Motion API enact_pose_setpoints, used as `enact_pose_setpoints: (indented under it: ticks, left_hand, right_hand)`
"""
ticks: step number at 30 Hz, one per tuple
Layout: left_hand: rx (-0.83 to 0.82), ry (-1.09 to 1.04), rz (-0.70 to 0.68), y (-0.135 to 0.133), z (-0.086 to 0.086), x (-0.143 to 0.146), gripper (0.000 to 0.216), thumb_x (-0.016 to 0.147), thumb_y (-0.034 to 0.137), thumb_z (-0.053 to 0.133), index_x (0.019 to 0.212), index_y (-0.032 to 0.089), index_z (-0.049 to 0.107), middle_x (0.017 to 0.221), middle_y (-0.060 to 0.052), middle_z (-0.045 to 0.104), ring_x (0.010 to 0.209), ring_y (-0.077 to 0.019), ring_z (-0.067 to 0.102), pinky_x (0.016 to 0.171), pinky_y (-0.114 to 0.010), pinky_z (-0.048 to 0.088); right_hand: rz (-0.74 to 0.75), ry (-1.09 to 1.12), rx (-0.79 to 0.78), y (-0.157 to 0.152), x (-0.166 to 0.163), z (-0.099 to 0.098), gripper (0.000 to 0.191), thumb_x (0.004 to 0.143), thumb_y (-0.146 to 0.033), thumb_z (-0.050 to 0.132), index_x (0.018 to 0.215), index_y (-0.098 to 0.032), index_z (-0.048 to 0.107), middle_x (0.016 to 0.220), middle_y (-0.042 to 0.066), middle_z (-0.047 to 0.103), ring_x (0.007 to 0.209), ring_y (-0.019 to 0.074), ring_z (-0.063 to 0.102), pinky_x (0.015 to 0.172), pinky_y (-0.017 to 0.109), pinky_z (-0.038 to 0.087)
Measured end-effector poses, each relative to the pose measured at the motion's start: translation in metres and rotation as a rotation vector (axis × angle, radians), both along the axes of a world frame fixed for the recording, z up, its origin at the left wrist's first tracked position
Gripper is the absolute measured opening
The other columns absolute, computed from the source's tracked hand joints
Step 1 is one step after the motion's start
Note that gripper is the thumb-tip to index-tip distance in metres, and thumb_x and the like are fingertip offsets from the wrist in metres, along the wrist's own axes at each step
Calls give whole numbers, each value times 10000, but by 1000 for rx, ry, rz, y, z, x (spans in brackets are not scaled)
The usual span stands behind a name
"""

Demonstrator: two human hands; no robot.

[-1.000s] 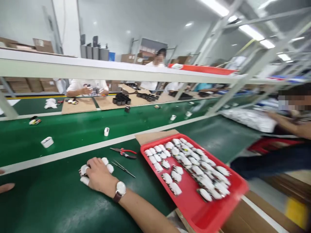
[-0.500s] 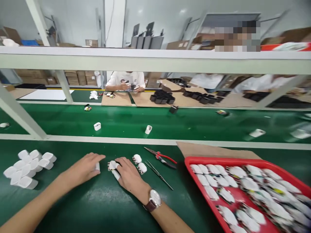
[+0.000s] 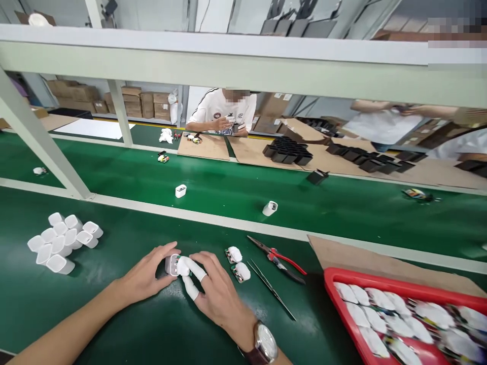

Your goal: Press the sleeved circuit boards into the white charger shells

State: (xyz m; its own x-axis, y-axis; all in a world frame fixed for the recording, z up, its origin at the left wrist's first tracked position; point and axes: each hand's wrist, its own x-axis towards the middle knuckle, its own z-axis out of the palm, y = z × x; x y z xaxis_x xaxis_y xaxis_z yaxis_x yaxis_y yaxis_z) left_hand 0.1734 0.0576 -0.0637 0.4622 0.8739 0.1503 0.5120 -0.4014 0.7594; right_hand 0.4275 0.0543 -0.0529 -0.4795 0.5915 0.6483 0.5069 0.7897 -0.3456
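My left hand (image 3: pixel 154 268) is closed around a white plastic housing (image 3: pixel 172 265) lying on its side, its mouth turned to the right. My right hand (image 3: pixel 216 286), with white finger cots on thumb and forefinger, pinches a small circuit board with a white covering (image 3: pixel 183 266). The board's inner end is at the mouth of the housing; how deep it sits I cannot make out. Just right of my fingers lie two similar circuit boards (image 3: pixel 241 272). Beside them are tweezers (image 3: pixel 272 290) and red-handled long-nose pliers (image 3: pixel 277 257).
White housings (image 3: pixel 60 263) stand grouped at left. A red tray (image 3: pixel 352 324) of covered boards sits at right by cardboard (image 3: pixel 342 256). Beyond a pale rail (image 3: pixel 213 225), a green belt (image 3: pixel 220 177) carries housings and boards. A co-worker (image 3: pixel 224 111) sits opposite, near black cases (image 3: pixel 287 151).
My right hand has picked up the circuit board and brought it to the mouth of the housing in my left hand. The hands have come together. The camera view has shifted left and down.
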Motion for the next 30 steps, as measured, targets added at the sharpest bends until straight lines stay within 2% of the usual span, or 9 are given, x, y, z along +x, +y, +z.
enact_pose_setpoints:
  ticks: [4, 9, 19, 22, 25, 28, 30]
  left_hand:
    - [24, 62, -11, -3, 4, 2, 805, 1039, 279, 633, 1662, 403, 138, 1533, -50, 618, 1431, -291, 551, 1203, -550, 454]
    - [-17, 110, -29, -3, 9, 2, 806, 1052, 269, 607, 1671, 399, 108, 1557, -42, 596, 1473, -299, 502, 1198, -546, 454]
    - [2, 96, -59, -4, 9, 7, 755, 1049, 266, 614, 1649, 385, 172, 1534, -63, 606, 1406, -309, 531, 1173, -578, 441]
    - [-65, 51, -78, -5, 13, 9, 732, 1053, 268, 602, 1647, 378, 189, 1545, -79, 589, 1376, -300, 561, 1142, -552, 486]
    - [-187, 0, -105, -8, 15, 8, 725, 1053, 270, 592, 1647, 378, 192, 1583, -77, 557, 1390, -276, 585, 1130, -499, 528]
    - [-217, -24, -113, -9, 11, 4, 712, 1049, 271, 603, 1627, 381, 203, 1590, -69, 556, 1418, -256, 584, 1154, -483, 523]
    - [-182, -58, -110, -10, 7, 3, 650, 1036, 252, 621, 1575, 353, 272, 1536, -79, 598, 1376, -241, 623, 1123, -444, 554]
  right_hand:
    - [6, -56, 10, -1, 1, -1, 426, 959, -63, 604, 1350, -222, 548, 1268, 146, 636, 1155, 322, 613, 919, 521, 626]
    - [8, -89, 11, -1, 2, 1, 324, 975, -70, 582, 1269, -206, 579, 1284, 153, 625, 1182, 318, 592, 922, 517, 628]
    - [61, -130, -35, -4, 1, 4, 199, 940, -21, 546, 1062, -173, 586, 1270, 179, 587, 1181, 338, 544, 876, 523, 621]
    - [68, -127, -90, -6, 2, 4, 241, 971, -53, 546, 1164, -188, 594, 1272, 163, 605, 1173, 318, 566, 902, 520, 625]
    - [98, -92, -152, -6, 1, 3, 308, 1012, -163, 623, 1311, -208, 566, 1272, 146, 633, 1165, 295, 609, 917, 496, 637]
    - [115, -97, -196, -5, 0, 0, 319, 1012, -259, 672, 1316, -210, 587, 1420, 185, 570, 1287, 326, 596, 1004, 532, 618]
    - [101, -117, -235, -4, 0, -2, 318, 1023, -243, 644, 1335, -213, 586, 1494, 189, 527, 1349, 329, 575, 1063, 537, 593]
